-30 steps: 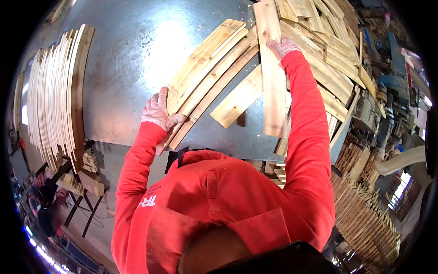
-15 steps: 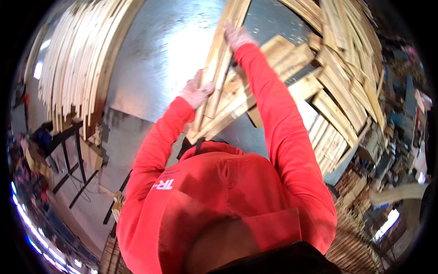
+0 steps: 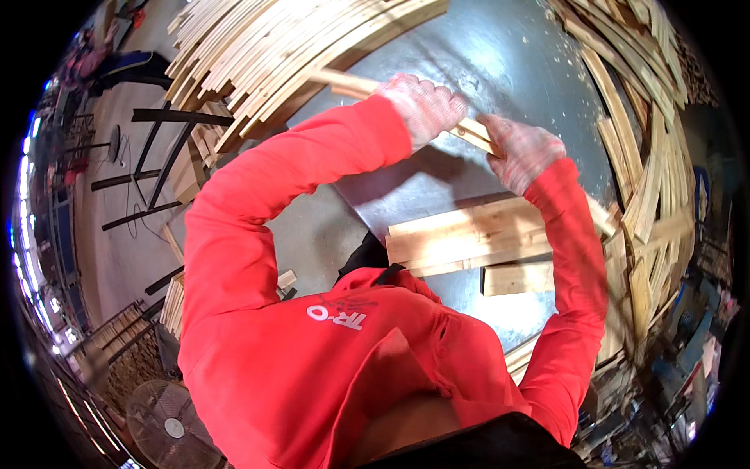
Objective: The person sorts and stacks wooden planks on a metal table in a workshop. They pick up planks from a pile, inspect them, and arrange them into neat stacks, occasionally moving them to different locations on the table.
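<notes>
Above the grey metal table [image 3: 500, 47], a narrow wooden strip [image 3: 474, 134] slants from upper left down to the right. My left hand [image 3: 426, 108], in a pale knitted work glove, is closed around it. At its right end my right hand [image 3: 525, 153], gloved likewise, grips it with the thumb side toward the left hand. The strip's far left part reaches over the edge of a large stack of wooden strips [image 3: 273, 51]. Nearer to me, below the right hand, several wide boards [image 3: 469, 234] lie on the table.
A loose heap of wooden slats [image 3: 652, 148] curves along the right side. Beyond the table's left edge stands a black metal frame [image 3: 160, 156] on the floor. A round fan [image 3: 173, 427] is at the lower left, and a short board [image 3: 517, 278] lies near my right forearm.
My view has turned leftward. Both hands have brought wood from the board pile toward the left stack, and its strips now slant across. The hands are closer together.
</notes>
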Motion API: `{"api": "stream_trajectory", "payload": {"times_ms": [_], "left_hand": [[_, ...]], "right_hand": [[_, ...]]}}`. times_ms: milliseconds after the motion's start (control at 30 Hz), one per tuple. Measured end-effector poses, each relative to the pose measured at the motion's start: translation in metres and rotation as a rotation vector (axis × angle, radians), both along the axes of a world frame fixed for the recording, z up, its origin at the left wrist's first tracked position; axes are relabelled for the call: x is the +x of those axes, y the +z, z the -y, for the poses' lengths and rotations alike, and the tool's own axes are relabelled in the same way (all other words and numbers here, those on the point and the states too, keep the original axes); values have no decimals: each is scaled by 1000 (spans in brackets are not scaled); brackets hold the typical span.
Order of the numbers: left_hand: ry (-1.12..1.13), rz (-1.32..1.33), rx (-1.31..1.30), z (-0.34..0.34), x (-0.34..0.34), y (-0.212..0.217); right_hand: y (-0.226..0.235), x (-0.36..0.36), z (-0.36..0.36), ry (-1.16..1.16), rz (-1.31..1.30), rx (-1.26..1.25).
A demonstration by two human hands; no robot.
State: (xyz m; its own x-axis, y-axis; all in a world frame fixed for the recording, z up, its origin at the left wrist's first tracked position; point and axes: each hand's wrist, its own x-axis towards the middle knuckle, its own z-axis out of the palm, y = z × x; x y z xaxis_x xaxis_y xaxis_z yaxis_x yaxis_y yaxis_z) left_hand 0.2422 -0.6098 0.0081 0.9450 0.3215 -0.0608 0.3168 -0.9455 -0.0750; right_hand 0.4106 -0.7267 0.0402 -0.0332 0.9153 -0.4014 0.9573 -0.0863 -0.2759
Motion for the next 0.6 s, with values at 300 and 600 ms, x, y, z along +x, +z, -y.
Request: {"api": "stream_trajectory", "payload": {"times_ms": [300, 600], "left_hand": [[507, 231, -94, -204, -114, -5], [604, -10, 201, -336, -151, -150]], "right_hand": [[-108, 19, 132, -979, 194, 654], [-107, 46, 277, -1058, 404, 260]]}}
